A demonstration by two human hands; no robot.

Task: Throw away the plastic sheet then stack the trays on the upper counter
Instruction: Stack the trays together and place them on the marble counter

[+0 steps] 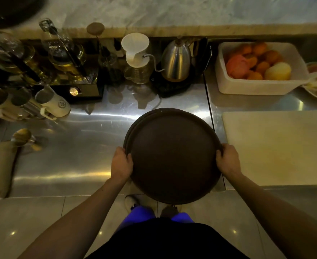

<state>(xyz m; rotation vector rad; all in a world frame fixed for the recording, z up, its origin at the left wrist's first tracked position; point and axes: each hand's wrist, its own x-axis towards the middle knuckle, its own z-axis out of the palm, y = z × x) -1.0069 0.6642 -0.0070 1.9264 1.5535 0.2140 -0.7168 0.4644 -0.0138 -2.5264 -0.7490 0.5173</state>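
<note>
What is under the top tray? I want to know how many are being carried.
Under the top tray, at least one more dark tray rim peeks out at its upper left. The rest is covered, so the count is unclear. Both hands grip the sides.

Trays [172,156]: dark brown, plain, no pattern. Tabletop [75,146]: bare silver steel with streaked reflections. Upper counter [191,12]: pale grey-white marbling. Cutting board [275,146]: cream. Bin [228,85]: white, holding orange, pink and yellow fruit [262,60]. Kettle [175,62]: polished silver. Dripper [135,47]: white. Trousers [141,212]: vivid blue.
</note>
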